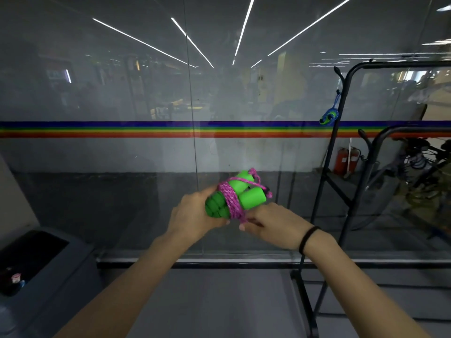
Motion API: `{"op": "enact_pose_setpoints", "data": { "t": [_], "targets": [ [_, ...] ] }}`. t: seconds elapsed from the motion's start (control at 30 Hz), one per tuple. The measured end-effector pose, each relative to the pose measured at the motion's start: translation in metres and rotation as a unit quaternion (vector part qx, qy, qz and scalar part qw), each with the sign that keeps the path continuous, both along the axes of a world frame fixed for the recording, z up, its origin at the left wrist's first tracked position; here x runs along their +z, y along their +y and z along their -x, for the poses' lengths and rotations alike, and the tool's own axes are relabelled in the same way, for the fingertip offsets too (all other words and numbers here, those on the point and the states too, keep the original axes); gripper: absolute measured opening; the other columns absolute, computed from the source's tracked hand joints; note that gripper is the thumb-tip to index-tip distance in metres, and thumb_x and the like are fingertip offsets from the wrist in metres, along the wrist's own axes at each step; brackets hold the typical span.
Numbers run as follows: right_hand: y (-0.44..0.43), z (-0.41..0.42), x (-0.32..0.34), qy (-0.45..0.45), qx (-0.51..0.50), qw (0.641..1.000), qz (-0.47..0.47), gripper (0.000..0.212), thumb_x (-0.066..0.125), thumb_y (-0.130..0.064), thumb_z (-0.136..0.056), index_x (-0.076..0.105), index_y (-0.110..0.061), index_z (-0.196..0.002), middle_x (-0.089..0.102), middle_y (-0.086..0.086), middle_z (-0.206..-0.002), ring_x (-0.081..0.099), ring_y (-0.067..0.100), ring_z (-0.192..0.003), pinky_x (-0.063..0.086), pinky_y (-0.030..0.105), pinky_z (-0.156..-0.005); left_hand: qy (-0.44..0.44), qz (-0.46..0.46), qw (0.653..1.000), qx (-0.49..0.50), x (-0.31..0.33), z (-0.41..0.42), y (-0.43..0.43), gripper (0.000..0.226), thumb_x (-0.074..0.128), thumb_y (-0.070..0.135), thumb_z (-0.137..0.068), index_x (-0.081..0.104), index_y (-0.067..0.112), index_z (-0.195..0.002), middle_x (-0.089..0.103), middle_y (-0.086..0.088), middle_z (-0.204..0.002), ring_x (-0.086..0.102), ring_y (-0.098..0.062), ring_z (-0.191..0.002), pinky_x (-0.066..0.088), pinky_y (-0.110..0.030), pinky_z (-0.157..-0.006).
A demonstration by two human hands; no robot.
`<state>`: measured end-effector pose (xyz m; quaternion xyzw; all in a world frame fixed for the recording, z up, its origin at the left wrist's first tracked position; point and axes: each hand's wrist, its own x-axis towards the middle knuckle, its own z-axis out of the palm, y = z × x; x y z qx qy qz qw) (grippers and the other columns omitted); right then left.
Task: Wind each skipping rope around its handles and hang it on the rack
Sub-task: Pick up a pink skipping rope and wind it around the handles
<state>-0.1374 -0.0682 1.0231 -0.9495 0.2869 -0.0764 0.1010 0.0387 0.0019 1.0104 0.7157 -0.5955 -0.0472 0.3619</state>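
The right hand [271,224] pinches the tail of the pink braided skipping rope [233,203] at the underside of the coil, fingers closed on it. The left hand [195,215] is wrapped around the ridged end of the two bright green foam handles [251,197], whose long axis runs from that palm up and to the right. The black metal rack [341,142] stands well apart to the right, nearer the right hand, with a blue-and-green wound rope [329,117] hanging from a hook.
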Motion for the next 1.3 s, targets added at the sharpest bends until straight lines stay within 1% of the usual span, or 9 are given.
{"op": "enact_pose_setpoints", "data": {
  "t": [0.23,0.53,0.73,0.83,0.9,1.0,1.07,1.13,1.3],
  "targets": [
    [0.017,0.006,0.032,0.031,0.01,0.997,0.065,0.019,0.06,-0.037,-0.083,0.07,-0.025,-0.092,0.068,-0.005,-0.087,0.059,0.014,-0.081,0.049,0.03,-0.073,-0.185,-0.126,0.973,-0.051,-0.002,0.017,0.0,0.076,0.076,0.041,-0.067,0.04,0.045,-0.133,0.064,0.007,-0.119,0.057,-0.019,-0.112,0.045,-0.03,-0.082],
    [-0.016,0.008,0.048,0.015,0.148,0.952,-0.266,0.013,0.072,-0.014,-0.077,0.07,-0.006,-0.087,0.065,-0.005,-0.067,0.055,0.006,-0.061,0.043,0.015,-0.063,-0.2,-0.19,0.932,-0.234,0.01,0.028,0.012,0.031,0.079,0.034,-0.063,0.058,0.029,-0.086,0.063,0.008,-0.074,0.056,-0.004,-0.068,0.036,-0.024,-0.055],
    [-0.034,0.02,0.028,-0.108,0.175,0.89,-0.407,0.021,0.06,-0.001,-0.083,0.068,-0.02,-0.081,0.068,-0.012,-0.069,0.059,0.0,-0.063,0.047,0.013,-0.062,-0.009,-0.157,0.924,-0.349,0.011,0.034,0.024,0.028,0.082,0.013,-0.06,0.062,0.021,-0.078,0.067,0.001,-0.073,0.056,-0.002,-0.064,0.045,-0.022,-0.057],
    [-0.037,0.025,0.018,-0.213,0.167,0.853,-0.446,0.006,0.073,-0.026,-0.074,0.072,-0.023,-0.078,0.07,-0.009,-0.071,0.064,0.002,-0.067,0.051,0.015,-0.066,0.091,-0.104,0.931,-0.337,0.009,0.031,0.023,0.033,0.082,0.004,-0.06,0.066,0.01,-0.088,0.069,-0.005,-0.08,0.058,-0.004,-0.072,0.051,-0.024,-0.067],
    [-0.036,0.024,0.009,-0.295,0.136,0.83,-0.454,0.048,0.083,-0.059,-0.041,0.074,-0.024,-0.072,0.071,-0.008,-0.069,0.066,0.0,-0.067,0.053,0.014,-0.066,0.157,-0.071,0.932,-0.32,0.005,0.031,0.022,0.033,0.081,-0.001,-0.062,0.067,0.006,-0.091,0.068,-0.002,-0.08,0.06,-0.005,-0.075,0.052,-0.023,-0.07],
    [-0.035,0.015,-0.012,-0.437,0.077,0.782,-0.438,0.037,0.085,-0.056,-0.037,0.075,-0.033,-0.064,0.071,-0.014,-0.064,0.065,-0.004,-0.062,0.053,0.014,-0.063,0.268,-0.034,0.922,-0.277,-0.002,0.031,0.015,0.032,0.079,-0.002,-0.062,0.067,0.003,-0.091,0.069,0.005,-0.078,0.063,-0.007,-0.074,0.053,-0.021,-0.07],
    [-0.036,0.006,-0.02,-0.462,0.047,0.804,-0.37,0.004,0.073,-0.015,-0.074,0.073,-0.019,-0.075,0.073,-0.007,-0.069,0.064,0.001,-0.065,0.053,0.023,-0.069,0.327,-0.002,0.914,-0.239,-0.004,0.035,0.01,0.029,0.077,0.002,-0.059,0.065,0.004,-0.086,0.069,0.006,-0.071,0.064,-0.009,-0.067,0.055,-0.022,-0.066],
    [-0.03,0.0,-0.021,-0.454,0.005,0.833,-0.317,0.021,0.053,0.009,-0.085,0.066,-0.007,-0.083,0.068,0.0,-0.067,0.059,0.006,-0.058,0.051,0.021,-0.062,0.401,0.02,0.892,-0.208,-0.005,0.04,0.007,0.024,0.072,0.007,-0.059,0.063,0.005,-0.08,0.07,0.002,-0.064,0.065,-0.011,-0.059,0.055,-0.024,-0.058],
    [-0.018,-0.006,-0.021,-0.487,-0.099,0.849,-0.183,0.026,0.062,-0.005,-0.083,0.058,-0.026,-0.067,0.06,-0.01,-0.051,0.051,-0.001,-0.045,0.04,0.019,-0.051,0.552,0.027,0.812,-0.187,-0.006,0.051,0.003,0.017,0.069,0.02,-0.063,0.063,0.007,-0.072,0.067,-0.002,-0.059,0.062,-0.013,-0.049,0.052,-0.022,-0.05]
  ]
}}
